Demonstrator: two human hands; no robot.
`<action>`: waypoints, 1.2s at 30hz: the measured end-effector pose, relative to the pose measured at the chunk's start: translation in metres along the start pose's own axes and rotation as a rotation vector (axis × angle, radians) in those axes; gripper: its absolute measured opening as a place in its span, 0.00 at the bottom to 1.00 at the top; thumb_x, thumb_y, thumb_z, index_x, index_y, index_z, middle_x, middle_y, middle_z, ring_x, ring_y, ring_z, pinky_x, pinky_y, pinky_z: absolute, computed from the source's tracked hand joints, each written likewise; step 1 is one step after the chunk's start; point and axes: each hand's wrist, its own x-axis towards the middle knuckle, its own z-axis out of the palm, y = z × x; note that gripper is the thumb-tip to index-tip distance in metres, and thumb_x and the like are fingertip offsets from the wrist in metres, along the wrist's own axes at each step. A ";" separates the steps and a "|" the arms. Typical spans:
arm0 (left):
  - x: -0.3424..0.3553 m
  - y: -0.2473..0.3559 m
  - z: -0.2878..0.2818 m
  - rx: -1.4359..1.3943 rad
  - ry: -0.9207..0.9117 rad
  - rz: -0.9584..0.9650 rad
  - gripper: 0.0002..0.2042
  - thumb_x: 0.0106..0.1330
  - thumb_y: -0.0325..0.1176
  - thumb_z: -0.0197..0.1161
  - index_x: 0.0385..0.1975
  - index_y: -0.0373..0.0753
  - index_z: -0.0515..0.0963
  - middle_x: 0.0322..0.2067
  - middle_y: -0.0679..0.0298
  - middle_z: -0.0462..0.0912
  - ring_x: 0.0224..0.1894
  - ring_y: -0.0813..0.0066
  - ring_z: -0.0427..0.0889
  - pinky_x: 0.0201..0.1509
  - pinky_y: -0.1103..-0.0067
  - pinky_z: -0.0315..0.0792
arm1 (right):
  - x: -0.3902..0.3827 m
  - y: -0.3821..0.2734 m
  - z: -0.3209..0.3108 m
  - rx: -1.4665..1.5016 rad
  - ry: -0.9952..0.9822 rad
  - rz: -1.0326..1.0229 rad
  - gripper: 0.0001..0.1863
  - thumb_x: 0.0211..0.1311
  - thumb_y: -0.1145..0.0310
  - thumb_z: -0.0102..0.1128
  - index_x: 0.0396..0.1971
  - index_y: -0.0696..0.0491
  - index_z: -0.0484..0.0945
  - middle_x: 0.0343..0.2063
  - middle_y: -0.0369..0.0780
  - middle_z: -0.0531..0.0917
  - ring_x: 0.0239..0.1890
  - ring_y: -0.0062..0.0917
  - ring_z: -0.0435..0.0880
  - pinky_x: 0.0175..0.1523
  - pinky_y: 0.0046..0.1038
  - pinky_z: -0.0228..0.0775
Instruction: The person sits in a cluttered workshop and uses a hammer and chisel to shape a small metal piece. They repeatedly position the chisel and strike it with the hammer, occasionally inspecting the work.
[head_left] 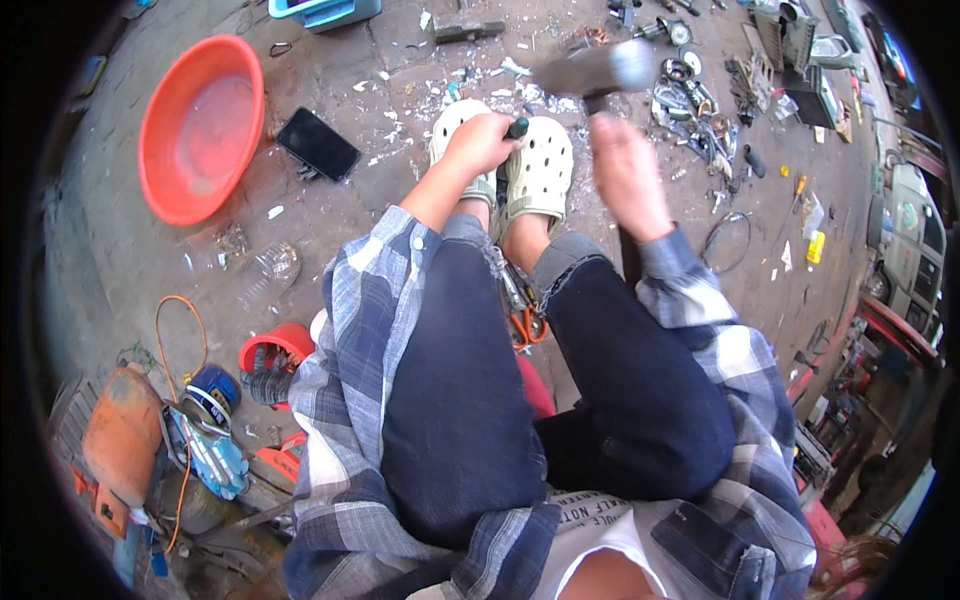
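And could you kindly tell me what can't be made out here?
All in the head view:
Hammer in the right hand: blurred, so the head's exact shape is unclear.
Green-ended item in the left hand: the rest is hidden by that hand.
Blue tub: cut off by the top edge.
White scraps beyond the shoes: too small to identify.

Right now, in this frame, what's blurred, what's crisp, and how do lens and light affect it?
Head view: the hammer and right hand are smeared, likely by motion; the phone and red basin look sharper. Same head view: black corners and fisheye bending, with the van tilted near the right rim. Head view again: soft, fairly even light without hard shadows.
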 end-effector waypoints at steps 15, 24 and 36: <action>-0.016 -0.017 0.012 -0.879 0.236 -0.222 0.08 0.63 0.27 0.59 0.40 0.33 0.76 0.35 0.62 0.81 0.32 0.75 0.84 0.32 0.84 0.76 | -0.001 0.141 0.015 -0.212 0.180 0.356 0.26 0.58 0.46 0.57 0.25 0.60 0.74 0.22 0.50 0.78 0.27 0.43 0.78 0.35 0.38 0.68; -0.046 -0.024 0.008 -0.993 0.343 -0.237 0.09 0.65 0.29 0.57 0.40 0.31 0.75 0.37 0.57 0.82 0.29 0.76 0.82 0.32 0.83 0.75 | -0.017 0.257 0.032 -0.530 0.114 0.599 0.23 0.55 0.51 0.60 0.35 0.59 0.77 0.33 0.51 0.81 0.41 0.45 0.79 0.49 0.41 0.68; -0.051 0.008 0.008 -1.069 0.540 -0.140 0.07 0.66 0.30 0.56 0.38 0.33 0.73 0.30 0.59 0.81 0.23 0.79 0.79 0.28 0.84 0.73 | 0.053 0.108 0.107 -0.710 -0.199 -0.546 0.09 0.46 0.67 0.63 0.29 0.52 0.77 0.31 0.38 0.80 0.38 0.33 0.78 0.45 0.34 0.67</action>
